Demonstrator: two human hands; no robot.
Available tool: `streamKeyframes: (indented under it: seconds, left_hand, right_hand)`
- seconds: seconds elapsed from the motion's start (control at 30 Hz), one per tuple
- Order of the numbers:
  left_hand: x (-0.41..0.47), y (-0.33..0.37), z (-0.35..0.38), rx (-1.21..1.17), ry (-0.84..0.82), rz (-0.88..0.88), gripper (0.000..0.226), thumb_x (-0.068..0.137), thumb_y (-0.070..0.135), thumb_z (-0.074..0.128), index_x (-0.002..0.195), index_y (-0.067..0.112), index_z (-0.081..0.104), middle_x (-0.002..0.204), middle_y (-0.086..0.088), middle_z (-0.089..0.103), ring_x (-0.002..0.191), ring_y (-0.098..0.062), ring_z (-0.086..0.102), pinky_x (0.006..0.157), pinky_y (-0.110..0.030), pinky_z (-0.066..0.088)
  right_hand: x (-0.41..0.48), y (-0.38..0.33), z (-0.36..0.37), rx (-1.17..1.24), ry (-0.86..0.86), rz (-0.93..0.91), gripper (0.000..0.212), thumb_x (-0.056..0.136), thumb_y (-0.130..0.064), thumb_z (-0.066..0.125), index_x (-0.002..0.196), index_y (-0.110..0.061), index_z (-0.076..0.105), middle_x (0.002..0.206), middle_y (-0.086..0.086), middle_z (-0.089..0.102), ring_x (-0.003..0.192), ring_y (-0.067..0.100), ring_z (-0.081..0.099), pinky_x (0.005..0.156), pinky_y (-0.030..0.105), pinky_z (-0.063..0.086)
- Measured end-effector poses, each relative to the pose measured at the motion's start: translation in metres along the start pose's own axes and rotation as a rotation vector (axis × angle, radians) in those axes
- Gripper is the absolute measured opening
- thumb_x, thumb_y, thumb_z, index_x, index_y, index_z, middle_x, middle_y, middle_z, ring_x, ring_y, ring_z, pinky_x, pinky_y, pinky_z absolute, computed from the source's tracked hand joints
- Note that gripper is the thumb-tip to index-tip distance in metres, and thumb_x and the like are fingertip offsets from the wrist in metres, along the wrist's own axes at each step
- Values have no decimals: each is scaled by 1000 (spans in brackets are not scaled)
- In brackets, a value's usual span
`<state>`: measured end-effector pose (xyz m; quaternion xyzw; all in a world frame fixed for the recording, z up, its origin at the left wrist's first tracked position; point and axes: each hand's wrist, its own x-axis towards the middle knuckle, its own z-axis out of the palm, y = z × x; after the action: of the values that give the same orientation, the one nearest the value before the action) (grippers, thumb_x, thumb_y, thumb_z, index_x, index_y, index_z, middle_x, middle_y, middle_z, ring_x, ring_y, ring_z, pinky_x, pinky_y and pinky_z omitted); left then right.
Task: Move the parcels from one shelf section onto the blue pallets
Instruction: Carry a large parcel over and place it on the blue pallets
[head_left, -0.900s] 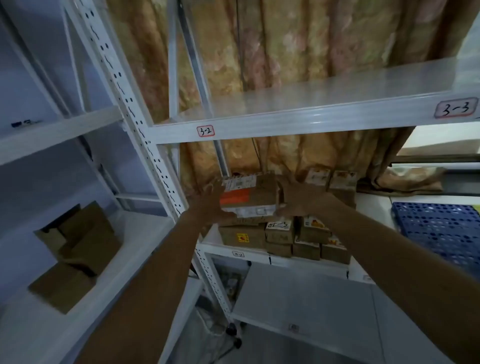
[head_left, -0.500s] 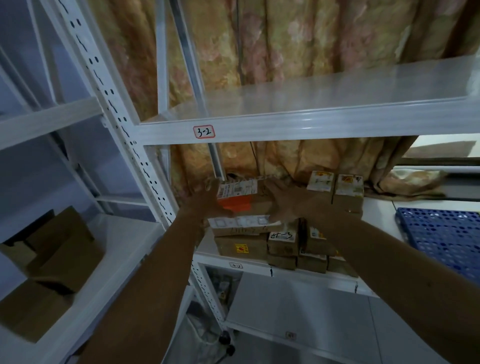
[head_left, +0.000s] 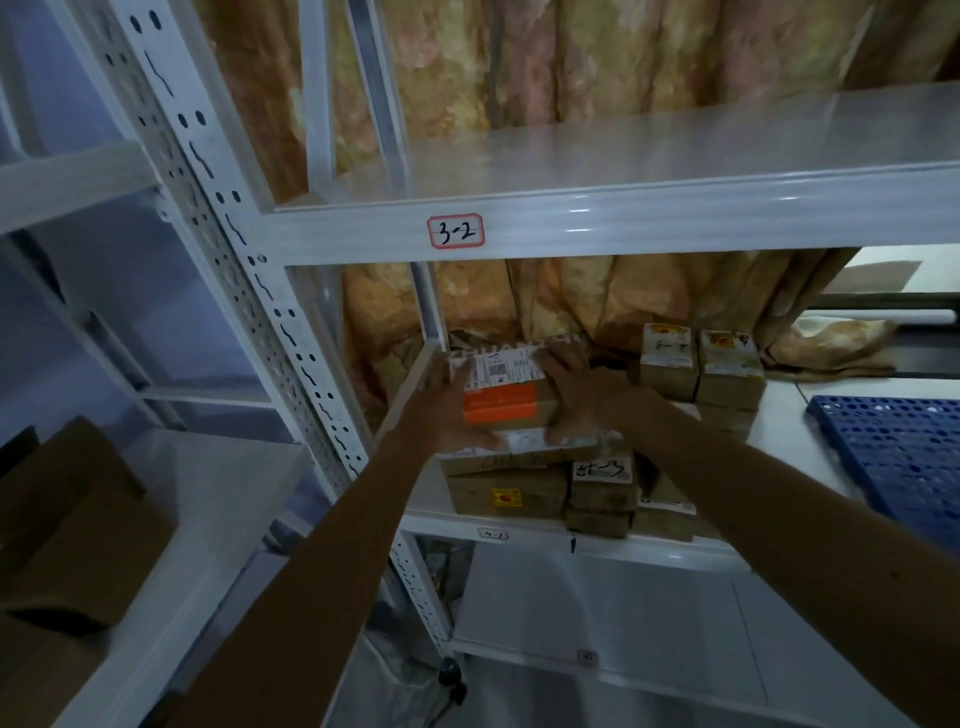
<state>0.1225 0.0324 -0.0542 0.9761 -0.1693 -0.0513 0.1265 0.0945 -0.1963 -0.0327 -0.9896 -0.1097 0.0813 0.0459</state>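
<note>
A cardboard parcel with a white label and an orange band (head_left: 506, 387) sits on top of a stack of parcels (head_left: 506, 491) on the white shelf (head_left: 649, 543) below the level marked 3-2. My left hand (head_left: 441, 405) grips its left side and my right hand (head_left: 582, 389) grips its right side. Several more small parcels (head_left: 698, 371) are stacked to the right on the same shelf. A blue pallet (head_left: 904, 457) with round holes lies at the right edge of the view.
A white perforated upright (head_left: 244, 291) stands left of my arms. Brown cardboard boxes (head_left: 67, 525) lie on the left shelf unit. The shelf above (head_left: 597, 228) overhangs the parcels. A patterned curtain (head_left: 545, 67) hangs behind the rack.
The view has moved closer and to the right. Both hands stay on the orange-banded parcel, which now looks lower, against the stack beneath it.
</note>
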Motion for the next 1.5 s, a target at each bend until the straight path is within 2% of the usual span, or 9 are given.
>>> streamKeyframes:
  seconds: [0.2, 0.43, 0.63, 0.87, 1.0, 1.1, 1.23, 1.4, 1.5]
  left_hand:
    - [8, -12, 5, 51, 21, 62, 138, 58, 75, 77, 155, 33, -11, 163, -5, -19, 150, -36, 11, 116, -48, 27]
    - [10, -13, 3, -2, 71, 130, 137, 57, 75, 77, 158, 29, -4, 163, -6, -17, 151, -33, 7, 114, -50, 33]
    - [12, 3, -23, 43, 152, 230, 130, 65, 68, 78, 157, 28, -5, 163, -10, -16, 149, -40, 13, 111, -56, 34]
    - [19, 50, -39, 20, 178, 350, 135, 54, 72, 79, 155, 34, -2, 163, -6, -16, 144, -43, 25, 107, -53, 41]
    - [25, 91, -42, 40, 165, 429, 144, 38, 91, 58, 152, 37, -11, 161, -6, -17, 141, -44, 29, 105, -52, 45]
    - [25, 125, -39, 47, 140, 466, 140, 52, 80, 73, 154, 34, -11, 161, -5, -18, 148, -38, 17, 109, -50, 41]
    - [17, 166, -37, 72, 120, 463, 136, 58, 71, 79, 156, 30, -6, 162, -4, -15, 142, -36, 30, 103, -42, 46]
    - [10, 205, -27, 10, 93, 485, 131, 66, 60, 82, 156, 30, -8, 162, -9, -20, 140, -36, 35, 99, -40, 46]
    - [5, 224, -16, -1, 114, 501, 131, 64, 59, 83, 156, 30, -6, 161, -9, -17, 143, -38, 27, 106, -43, 43]
  right_hand:
    - [-5, -7, 4, 10, 40, 36, 121, 76, -45, 80, 157, -24, -7, 163, 0, -19, 146, 35, 18, 110, 47, 33]
    - [-3, -10, 3, 44, 71, 76, 127, 68, -48, 83, 156, -28, -7, 162, -1, -14, 144, 41, 21, 109, 52, 36]
    - [-24, -9, -8, 19, 268, 98, 123, 69, -54, 79, 156, -22, -1, 162, 4, -4, 146, 37, 14, 106, 55, 39]
    - [-69, 15, -22, -18, 379, 160, 119, 73, -56, 78, 157, -17, 3, 163, 8, -3, 142, 40, 27, 101, 52, 45]
    - [-100, 41, -25, -36, 402, 268, 121, 73, -56, 77, 157, -20, -1, 163, 6, -7, 145, 40, 19, 105, 54, 40]
    - [-125, 62, -28, -37, 424, 313, 121, 70, -59, 77, 156, -23, -2, 162, 2, -8, 145, 39, 20, 102, 55, 43]
    - [-154, 88, -34, -56, 413, 312, 124, 68, -59, 78, 156, -20, 0, 163, 2, -10, 150, 35, 0, 106, 57, 40]
    - [-179, 123, -37, -75, 427, 339, 122, 67, -58, 80, 156, -22, 3, 163, 5, -6, 138, 40, 35, 97, 50, 48]
    - [-192, 140, -33, -80, 423, 312, 122, 69, -61, 78, 155, -22, 0, 163, 4, -8, 145, 36, 22, 101, 50, 44]
